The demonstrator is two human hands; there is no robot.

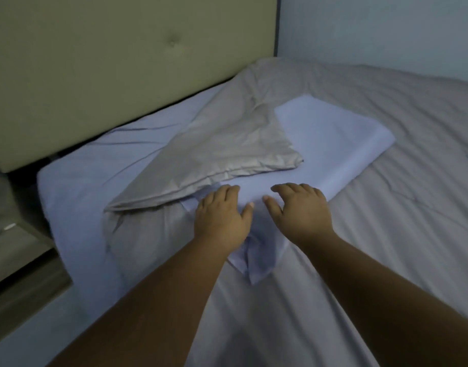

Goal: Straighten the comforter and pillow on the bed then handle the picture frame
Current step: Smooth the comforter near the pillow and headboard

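Your left hand (222, 215) and right hand (300, 210) lie side by side, palms down, fingers spread flat on the near end of the lavender pillow (333, 144), gripping nothing. A folded-back corner of the grey comforter (222, 144) overlaps the pillow's left part. Beyond lies the padded headboard (95, 62). Picture frame: not visible.
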